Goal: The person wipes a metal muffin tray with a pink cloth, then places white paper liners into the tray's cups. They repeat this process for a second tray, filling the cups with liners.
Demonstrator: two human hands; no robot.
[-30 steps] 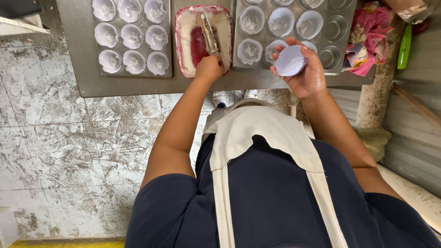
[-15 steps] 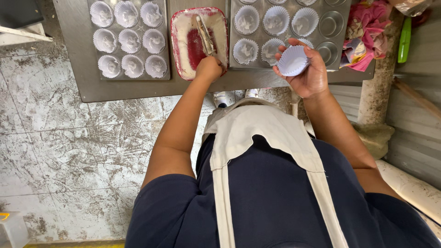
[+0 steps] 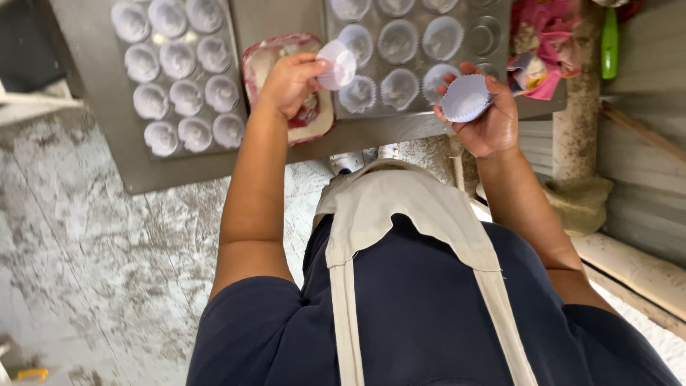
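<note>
My left hand has left the red bowl and now pinches one paper liner above it. My right hand cups the liner stack, fingers curled. I count two muffin trays.

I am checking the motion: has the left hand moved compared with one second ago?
Yes. The left hand left the spatula in the batter bowl and now holds a paper liner toward the right muffin tray.
</note>
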